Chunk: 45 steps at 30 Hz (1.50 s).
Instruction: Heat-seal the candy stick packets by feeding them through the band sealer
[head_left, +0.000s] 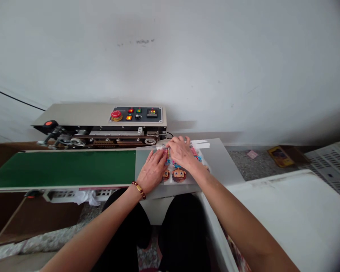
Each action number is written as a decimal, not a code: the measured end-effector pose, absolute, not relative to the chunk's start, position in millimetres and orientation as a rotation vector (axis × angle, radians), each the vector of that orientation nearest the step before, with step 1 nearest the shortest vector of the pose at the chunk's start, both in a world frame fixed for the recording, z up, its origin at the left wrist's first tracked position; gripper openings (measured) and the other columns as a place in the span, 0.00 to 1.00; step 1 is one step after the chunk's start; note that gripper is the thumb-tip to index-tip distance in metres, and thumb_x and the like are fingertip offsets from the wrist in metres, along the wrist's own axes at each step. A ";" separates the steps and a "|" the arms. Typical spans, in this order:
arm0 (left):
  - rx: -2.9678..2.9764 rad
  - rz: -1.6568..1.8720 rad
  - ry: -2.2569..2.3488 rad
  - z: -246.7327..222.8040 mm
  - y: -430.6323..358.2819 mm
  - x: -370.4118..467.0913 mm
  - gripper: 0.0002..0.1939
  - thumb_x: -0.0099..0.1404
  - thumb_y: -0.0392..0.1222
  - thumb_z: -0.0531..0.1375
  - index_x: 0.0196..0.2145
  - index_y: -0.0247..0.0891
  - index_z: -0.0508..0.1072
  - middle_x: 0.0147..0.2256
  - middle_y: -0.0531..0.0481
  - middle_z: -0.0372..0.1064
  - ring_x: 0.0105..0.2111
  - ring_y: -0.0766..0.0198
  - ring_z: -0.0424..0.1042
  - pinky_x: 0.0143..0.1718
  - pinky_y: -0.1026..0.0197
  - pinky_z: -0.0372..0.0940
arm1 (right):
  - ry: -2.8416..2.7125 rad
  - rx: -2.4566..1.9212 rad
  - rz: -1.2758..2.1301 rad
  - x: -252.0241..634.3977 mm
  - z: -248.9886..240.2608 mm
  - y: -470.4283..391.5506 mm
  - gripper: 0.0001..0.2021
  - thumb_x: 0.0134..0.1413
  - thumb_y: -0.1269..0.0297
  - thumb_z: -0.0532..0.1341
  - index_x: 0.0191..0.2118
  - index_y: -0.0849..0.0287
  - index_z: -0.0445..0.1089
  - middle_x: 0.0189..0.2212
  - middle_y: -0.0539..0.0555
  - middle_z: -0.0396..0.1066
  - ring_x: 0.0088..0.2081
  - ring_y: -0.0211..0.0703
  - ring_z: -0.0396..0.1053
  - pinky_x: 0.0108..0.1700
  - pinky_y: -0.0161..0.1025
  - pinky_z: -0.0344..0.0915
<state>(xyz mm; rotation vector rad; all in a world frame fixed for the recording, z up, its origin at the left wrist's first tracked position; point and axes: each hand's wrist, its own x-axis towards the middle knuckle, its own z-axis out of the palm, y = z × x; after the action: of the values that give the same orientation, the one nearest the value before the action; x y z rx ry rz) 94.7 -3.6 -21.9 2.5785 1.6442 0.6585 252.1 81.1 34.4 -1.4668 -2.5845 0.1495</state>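
Observation:
Clear plastic packets printed with a cartoon face [179, 174] lie on a grey plate [219, 166] at the end of the sealing machine. My left hand [152, 172], with a beaded bracelet at the wrist, rests on the left packet with its fingers stretched out and lying flat. Bent over the packets' top edge, my right hand [180, 152] has curled fingers that pinch the plastic; its fingertips are partly hidden. The band sealing machine [102, 117] stands to the left, its belt pulley just beside the packets' upper edge.
A green conveyor belt [68, 168] runs left from the plate. The control panel has a red stop button [116, 115] and lit switches. White paper strips [201, 144] lie behind my right hand. To the right are a white container [289, 211] and a slatted crate [331, 166].

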 end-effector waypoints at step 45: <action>2.558 0.637 1.562 -13.6 5.9 68.0 0.24 0.73 0.38 0.52 0.65 0.34 0.62 0.66 0.35 0.62 0.69 0.50 0.58 0.70 0.37 0.54 | -2.626 -1.408 -0.042 327.4 31.5 36.4 0.18 0.68 0.71 0.52 0.58 0.57 0.71 0.62 0.61 0.69 0.65 0.61 0.60 0.68 0.77 0.33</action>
<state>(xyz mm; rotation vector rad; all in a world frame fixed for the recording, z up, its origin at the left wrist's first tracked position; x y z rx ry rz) 68.0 5.9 -13.6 2.5584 1.5624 0.6370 327.4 36.4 31.5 -1.4080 -2.6258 -0.0416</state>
